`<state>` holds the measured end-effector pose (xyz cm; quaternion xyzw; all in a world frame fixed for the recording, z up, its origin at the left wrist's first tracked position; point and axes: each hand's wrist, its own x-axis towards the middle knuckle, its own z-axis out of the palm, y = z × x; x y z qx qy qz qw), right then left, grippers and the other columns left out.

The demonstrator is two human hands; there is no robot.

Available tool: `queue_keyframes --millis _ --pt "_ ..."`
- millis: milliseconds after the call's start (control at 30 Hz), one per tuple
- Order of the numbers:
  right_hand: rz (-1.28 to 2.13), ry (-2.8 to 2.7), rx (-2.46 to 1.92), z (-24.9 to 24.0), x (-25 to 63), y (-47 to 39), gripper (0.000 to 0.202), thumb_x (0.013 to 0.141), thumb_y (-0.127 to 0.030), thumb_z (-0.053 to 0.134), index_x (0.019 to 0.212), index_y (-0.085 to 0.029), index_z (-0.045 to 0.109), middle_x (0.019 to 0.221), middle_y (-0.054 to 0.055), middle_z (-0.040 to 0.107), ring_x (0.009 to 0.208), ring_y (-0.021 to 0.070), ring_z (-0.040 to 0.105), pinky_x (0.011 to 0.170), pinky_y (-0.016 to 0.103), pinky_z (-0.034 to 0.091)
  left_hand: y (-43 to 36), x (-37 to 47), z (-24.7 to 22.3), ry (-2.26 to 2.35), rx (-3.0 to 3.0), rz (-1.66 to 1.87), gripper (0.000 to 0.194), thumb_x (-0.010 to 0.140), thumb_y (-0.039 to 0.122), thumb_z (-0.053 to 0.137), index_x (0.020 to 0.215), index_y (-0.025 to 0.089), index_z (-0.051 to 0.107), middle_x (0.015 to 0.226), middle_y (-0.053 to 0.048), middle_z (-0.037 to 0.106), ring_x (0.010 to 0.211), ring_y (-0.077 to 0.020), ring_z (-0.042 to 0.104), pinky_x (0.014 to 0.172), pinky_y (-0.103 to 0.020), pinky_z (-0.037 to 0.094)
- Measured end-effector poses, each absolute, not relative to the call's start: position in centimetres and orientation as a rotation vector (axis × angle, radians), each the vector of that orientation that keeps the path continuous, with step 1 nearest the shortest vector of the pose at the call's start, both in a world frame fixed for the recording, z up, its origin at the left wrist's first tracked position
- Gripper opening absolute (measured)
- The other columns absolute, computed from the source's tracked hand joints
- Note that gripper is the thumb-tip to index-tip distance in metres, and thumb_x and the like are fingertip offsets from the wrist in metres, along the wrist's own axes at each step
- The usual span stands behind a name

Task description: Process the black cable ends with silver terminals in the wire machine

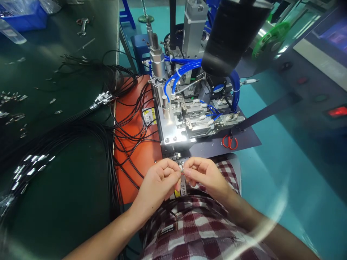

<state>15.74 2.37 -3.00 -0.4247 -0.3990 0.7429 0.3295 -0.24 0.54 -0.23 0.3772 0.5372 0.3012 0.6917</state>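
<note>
My left hand (164,177) and my right hand (202,174) meet in front of the machine's near edge. Thumb and fingers of each are pinched together around a tiny piece (182,170) between them, too small to name. Just beyond them stands the metal machine (173,126) with blue air tubes (187,66). A label with printed characters (181,189) lies partly hidden below my fingers. Black cables (135,133) run over the orange plate (130,187) to the left of my hands.
On the dark green table (67,202) lie cable bundles with silvery ends (31,166), scattered small metal parts (12,97), a wrench (82,27) and a blue bin (27,18). Red-handled scissors (230,142) lie right of the machine. A black cylinder (233,36) hangs overhead.
</note>
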Motion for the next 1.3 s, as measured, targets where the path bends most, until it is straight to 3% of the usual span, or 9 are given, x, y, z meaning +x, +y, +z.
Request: queue_keyframes --millis 733,1100,1300 --pt "1.848 -1.058 -1.166 -3.0 15.4 1.8 0.021 0.072 -0.035 0.071 0.071 -0.016 0.061 0.054 -0.003 0.056 0.047 0.0089 0.048 0.047 0.022 0.042 0.5 0.0 -0.2 1.219 0.832 0.676 0.01 0.08 0.026 0.055 0.077 0.018 0.049 0.048 0.007 0.051 0.037 -0.0042 0.03 0.036 -0.015 0.021" --pt "2.088 -1.098 -0.953 -4.0 16.2 2.5 0.026 0.077 -0.039 0.068 0.073 -0.016 0.056 0.056 -0.005 0.053 0.044 0.0062 0.044 0.044 0.019 0.035 0.9 -1.2 0.1 1.05 0.826 0.598 0.012 0.083 0.027 0.057 0.083 0.017 0.051 0.054 0.002 0.062 0.036 -0.0034 0.038 0.038 -0.014 0.026" --pt "1.836 -1.571 -0.818 -3.4 17.0 3.9 0.01 0.084 -0.023 0.06 0.077 -0.016 0.057 0.064 -0.002 0.054 0.054 0.0076 0.046 0.051 0.021 0.038 1.5 -1.4 0.4 1.039 0.85 0.444 0.013 0.079 0.027 0.06 0.078 0.015 0.055 0.053 -0.001 0.065 0.031 -0.0037 0.041 0.034 -0.013 0.026"
